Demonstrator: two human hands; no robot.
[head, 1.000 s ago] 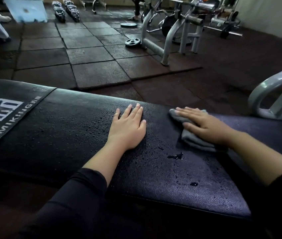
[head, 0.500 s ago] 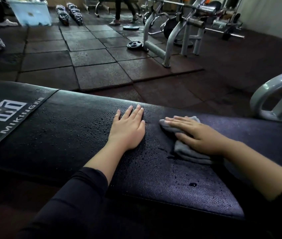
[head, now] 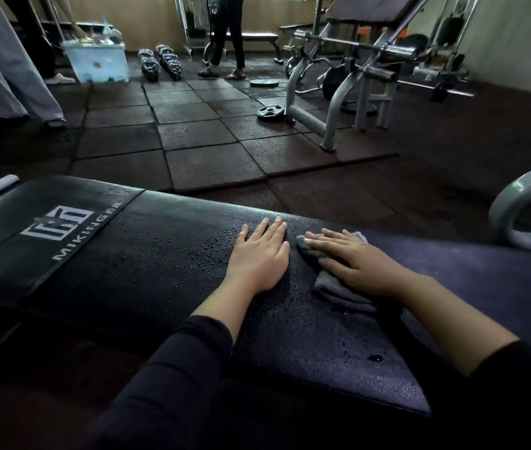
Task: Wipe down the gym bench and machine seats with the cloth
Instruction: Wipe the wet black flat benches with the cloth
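Head view: two hands flat on a wet black gym bench pad.

Left hand (head: 259, 254) lies palm down on the worktop (head: 147, 254), fingers straight and close together, among water droplets (head: 215, 248). Just beside it, the right hand (head: 358, 261) presses a grey cloth (head: 332, 289) onto the pad, fingers straight and slightly spread. Beyond, on the floor tiles (head: 192, 134), lies a weight plate (head: 270, 112).
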